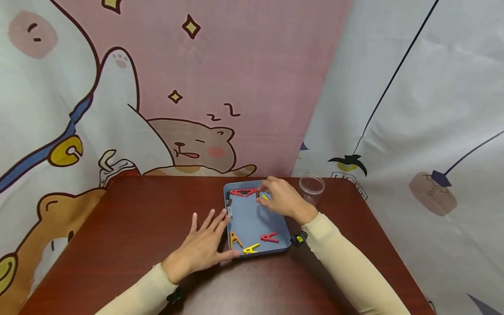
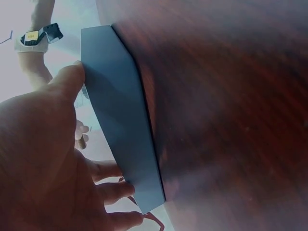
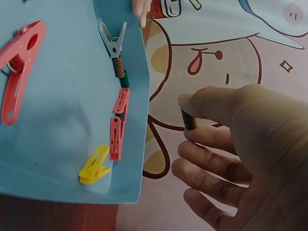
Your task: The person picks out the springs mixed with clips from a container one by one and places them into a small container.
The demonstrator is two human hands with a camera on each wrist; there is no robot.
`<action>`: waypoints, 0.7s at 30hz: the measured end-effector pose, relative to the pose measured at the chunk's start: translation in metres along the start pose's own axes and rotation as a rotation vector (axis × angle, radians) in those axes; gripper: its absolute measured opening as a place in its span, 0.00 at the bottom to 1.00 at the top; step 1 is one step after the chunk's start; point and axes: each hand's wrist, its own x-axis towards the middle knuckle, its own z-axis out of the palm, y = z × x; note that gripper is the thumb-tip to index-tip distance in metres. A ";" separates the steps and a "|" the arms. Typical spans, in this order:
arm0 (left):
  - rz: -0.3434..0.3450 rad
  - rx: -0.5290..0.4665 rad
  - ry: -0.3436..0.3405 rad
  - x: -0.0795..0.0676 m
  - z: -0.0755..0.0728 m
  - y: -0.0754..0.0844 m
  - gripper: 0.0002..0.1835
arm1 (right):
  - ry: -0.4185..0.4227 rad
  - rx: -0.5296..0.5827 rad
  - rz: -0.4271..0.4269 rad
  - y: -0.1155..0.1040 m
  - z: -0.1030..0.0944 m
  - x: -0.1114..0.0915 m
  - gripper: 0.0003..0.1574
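Note:
In the right wrist view, my right hand [image 3: 216, 139] pinches a small brown ribbed cylinder [image 3: 189, 120] between thumb and index finger. It is over the far right part of a blue tray [image 1: 256, 218] in the head view. My left hand [image 1: 202, 245] has its fingers spread along the tray's left side, thumb at the near rim. Around the tray's edges lie red clips [image 3: 115, 137], a grey clip [image 3: 113, 41], a yellow clip [image 1: 251, 248] and an orange clip [image 1: 235, 239]. Another brown ribbed cylinder [image 3: 118, 67] and a dark green one [image 3: 124, 79] lie there too.
A clear plastic jar [image 1: 312, 186] stands just right of the tray, close to my right wrist. The tray sits on a dark reddish-brown table [image 1: 157, 218]. Behind the table's far edge hangs a cartoon-printed cloth [image 1: 256, 87].

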 end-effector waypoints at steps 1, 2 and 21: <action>0.000 0.001 0.001 0.000 0.000 0.000 0.62 | 0.004 0.003 0.002 0.001 -0.001 -0.001 0.19; -0.001 0.002 0.002 0.000 0.000 0.000 0.62 | 0.007 0.006 0.003 0.001 -0.002 -0.002 0.18; -0.001 -0.005 0.006 -0.002 0.001 -0.001 0.62 | 0.151 0.034 0.041 0.021 -0.036 -0.027 0.20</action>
